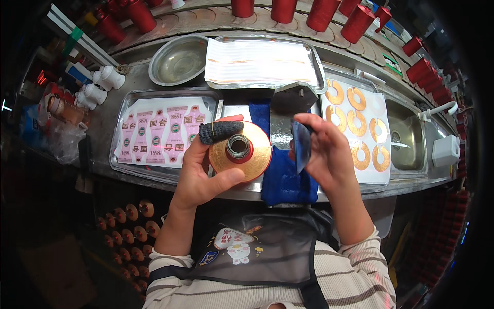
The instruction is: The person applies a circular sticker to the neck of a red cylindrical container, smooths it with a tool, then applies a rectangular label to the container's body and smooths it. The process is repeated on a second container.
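Observation:
My left hand (197,177) is wrapped round a red bottle (269,160), seen from above, with a gold ring label (250,172) on its shoulder. The bottle's neck (238,147) is uncapped and points up toward me. A dark knitted finger cover (220,132) sits on one finger of this hand. Right of the bottle and apart from it, my right hand (332,154) pinches a thin, dark blue, flat piece (301,146), seen nearly edge-on; its exact kind is unclear. Below it, a wet blue cloth (289,186) hangs over the counter's front edge.
A tray (114,141) of pink-and-white labels lies left. C-shaped gold labels (356,122) cover a white sheet by the sink (409,136) at right. Behind are a metal bowl (177,62), paper strips (262,62) on a tray, a metal block (294,98) and red bottles (283,10) on a conveyor.

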Demonstrator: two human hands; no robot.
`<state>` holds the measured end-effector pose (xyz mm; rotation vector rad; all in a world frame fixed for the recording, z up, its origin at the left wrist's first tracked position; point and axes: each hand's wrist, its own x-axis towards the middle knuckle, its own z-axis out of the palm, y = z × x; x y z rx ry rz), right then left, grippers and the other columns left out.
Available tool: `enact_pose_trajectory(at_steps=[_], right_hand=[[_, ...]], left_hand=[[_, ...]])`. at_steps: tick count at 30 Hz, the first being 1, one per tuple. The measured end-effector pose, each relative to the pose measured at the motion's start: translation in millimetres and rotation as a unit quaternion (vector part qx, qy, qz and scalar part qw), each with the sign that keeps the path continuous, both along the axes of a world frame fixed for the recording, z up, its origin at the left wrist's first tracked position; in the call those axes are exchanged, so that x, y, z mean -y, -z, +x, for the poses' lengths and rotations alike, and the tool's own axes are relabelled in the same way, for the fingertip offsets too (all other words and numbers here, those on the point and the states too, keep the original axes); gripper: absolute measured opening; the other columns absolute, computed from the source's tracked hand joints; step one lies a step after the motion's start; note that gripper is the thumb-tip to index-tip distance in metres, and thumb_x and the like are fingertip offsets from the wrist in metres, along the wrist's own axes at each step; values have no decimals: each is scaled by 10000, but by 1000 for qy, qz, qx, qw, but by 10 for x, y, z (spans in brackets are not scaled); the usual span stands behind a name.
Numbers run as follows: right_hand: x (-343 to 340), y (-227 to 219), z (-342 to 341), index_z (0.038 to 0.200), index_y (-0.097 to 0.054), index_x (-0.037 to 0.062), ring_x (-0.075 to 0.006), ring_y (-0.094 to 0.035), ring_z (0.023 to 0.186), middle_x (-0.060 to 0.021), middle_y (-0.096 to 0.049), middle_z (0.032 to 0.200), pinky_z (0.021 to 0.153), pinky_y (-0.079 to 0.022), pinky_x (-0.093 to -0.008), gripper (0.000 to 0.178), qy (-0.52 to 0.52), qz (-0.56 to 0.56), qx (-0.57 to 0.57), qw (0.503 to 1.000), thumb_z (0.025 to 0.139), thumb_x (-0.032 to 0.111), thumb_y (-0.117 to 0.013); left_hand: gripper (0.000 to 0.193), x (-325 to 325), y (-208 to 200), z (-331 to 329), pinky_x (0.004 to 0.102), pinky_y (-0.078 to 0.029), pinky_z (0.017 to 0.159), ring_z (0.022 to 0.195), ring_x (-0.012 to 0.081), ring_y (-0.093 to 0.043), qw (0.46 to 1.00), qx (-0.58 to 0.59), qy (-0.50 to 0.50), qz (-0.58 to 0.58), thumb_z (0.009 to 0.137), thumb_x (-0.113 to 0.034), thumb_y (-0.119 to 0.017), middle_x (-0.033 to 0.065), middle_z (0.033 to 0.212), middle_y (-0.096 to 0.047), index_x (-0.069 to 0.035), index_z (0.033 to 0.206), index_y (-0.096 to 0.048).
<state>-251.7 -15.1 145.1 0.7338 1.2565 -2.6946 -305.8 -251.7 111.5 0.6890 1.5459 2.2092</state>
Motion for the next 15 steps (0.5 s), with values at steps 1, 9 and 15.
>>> enact_pose_trajectory(at_steps=[1, 9, 15], right_hand=[[72, -96, 132, 1164, -604, 37, -137, -626, 740, -54, -621, 882, 730, -520, -273, 334, -18, 52, -34, 998, 900, 217, -699], [260, -134, 101, 1057, -617, -1, -190, -651, 798, -112, -651, 892, 729, -514, -284, 236, -47, 535, -253, 805, 846, 40, -716], [150, -202, -148, 1033, -659, -12, -156, -662, 814, -90, -671, 875, 737, -513, -262, 213, -3, 537, -258, 803, 836, 19, -733]], left_hand=[[719, 8, 1, -2, 362, -449, 1078, 1233, 211, -589, 1000, 0, -3, 2, 786, -107, -803, 129, 1363, -583, -16, 1432, -500], [793, 11, -16, 26, 407, -432, 1105, 1330, 265, -522, 999, -5, -1, -39, 710, -150, -852, 182, 1504, -462, -18, 1411, -504], [781, 30, 16, 49, 407, -416, 1115, 1323, 257, -523, 999, -11, -4, -40, 731, -133, -829, 172, 1480, -488, -12, 1423, -489]])
